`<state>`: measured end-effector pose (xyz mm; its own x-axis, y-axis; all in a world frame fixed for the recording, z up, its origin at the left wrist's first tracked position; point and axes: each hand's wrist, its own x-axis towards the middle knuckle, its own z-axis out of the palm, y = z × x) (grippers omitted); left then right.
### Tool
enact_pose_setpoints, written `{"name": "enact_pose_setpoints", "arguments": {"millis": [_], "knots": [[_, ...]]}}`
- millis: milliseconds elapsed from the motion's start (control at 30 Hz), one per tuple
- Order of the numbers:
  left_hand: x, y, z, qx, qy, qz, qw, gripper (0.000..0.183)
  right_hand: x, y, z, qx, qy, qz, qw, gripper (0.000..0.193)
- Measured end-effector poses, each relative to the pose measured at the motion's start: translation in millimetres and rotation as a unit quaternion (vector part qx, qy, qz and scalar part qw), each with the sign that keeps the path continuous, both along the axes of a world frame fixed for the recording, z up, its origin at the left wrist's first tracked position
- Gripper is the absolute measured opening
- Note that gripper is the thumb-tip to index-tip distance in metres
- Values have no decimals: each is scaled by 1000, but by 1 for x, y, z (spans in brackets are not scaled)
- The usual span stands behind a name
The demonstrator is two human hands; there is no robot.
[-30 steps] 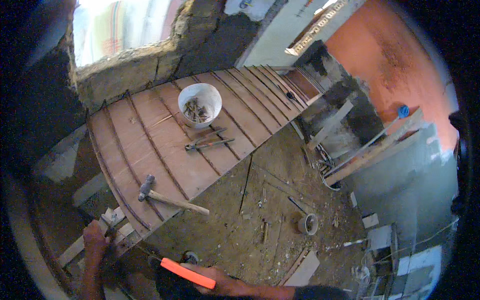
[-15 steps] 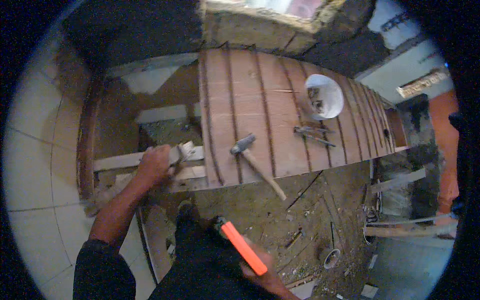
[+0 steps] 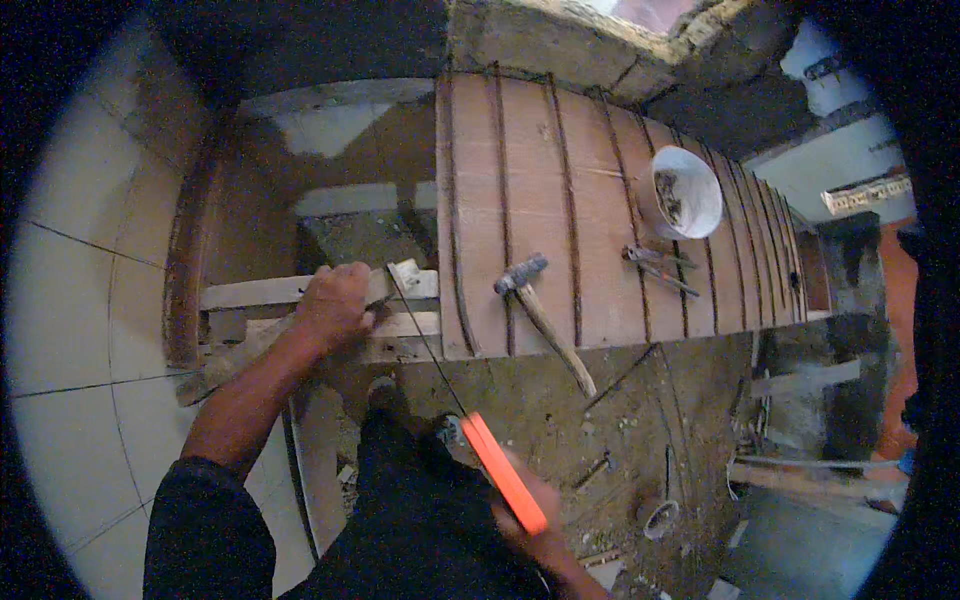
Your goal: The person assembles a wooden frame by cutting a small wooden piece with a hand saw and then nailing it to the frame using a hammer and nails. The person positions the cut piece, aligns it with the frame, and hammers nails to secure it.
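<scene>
My right hand (image 3: pixel 532 515) is wrapped round the bright orange handle of a handsaw (image 3: pixel 505 475). Seen nearly edge-on, its thin dark blade runs up and left to the end of a wood piece (image 3: pixel 404 274). Whether the teeth touch the wood cannot be made out. My left hand (image 3: pixel 338 308) is closed over that piece, pressing it on a pale wooden rail (image 3: pixel 250 293); the palm hides most of the piece. Right of the left hand, a hammer (image 3: pixel 545 325) with a wooden handle lies on a brown board (image 3: pixel 480 200), its handle end overhanging the front edge.
Several dark rods (image 3: pixel 565 180) cross the board. Pliers or a similar tool (image 3: pixel 660 268) and a white bucket (image 3: pixel 650 205) with something inside rest there. An open gap in the frame lies behind my left hand. Debris and a small round container (image 3: pixel 661 519) are on the floor (image 3: pixel 560 440).
The saw has swung so its blade now shows as a line reaching the wood's end. My left hand stays on the wood. The whole view has shifted, moving the board rightward.
</scene>
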<state>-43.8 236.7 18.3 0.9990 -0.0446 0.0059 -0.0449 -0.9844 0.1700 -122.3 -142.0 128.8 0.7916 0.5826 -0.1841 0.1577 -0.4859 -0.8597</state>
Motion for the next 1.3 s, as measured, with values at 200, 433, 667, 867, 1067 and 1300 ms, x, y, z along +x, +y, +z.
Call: {"name": "enact_pose_setpoints", "arguments": {"millis": [200,433,667,867,1067,1300], "knots": [[11,-4,13,29,36,20,999,49,100,136,-44,82,-146,5,986,62],[3,-1,16,-52,36,45,997,46,-14,-10,3,12,11,-26,1000,59],[8,0,15,-20,18,65,998,45,103,142,-88,37,-92,-5,995,54],[11,7,15,-67,51,49,995,46,-7,-1,12,0,112,-70,991,63],[12,1,17,-19,18,76,997,45,87,107,-88,38,-72,-22,996,52],[15,3,22,-58,40,82,994,45,23,29,-24,24,-102,0,995,57]]}}
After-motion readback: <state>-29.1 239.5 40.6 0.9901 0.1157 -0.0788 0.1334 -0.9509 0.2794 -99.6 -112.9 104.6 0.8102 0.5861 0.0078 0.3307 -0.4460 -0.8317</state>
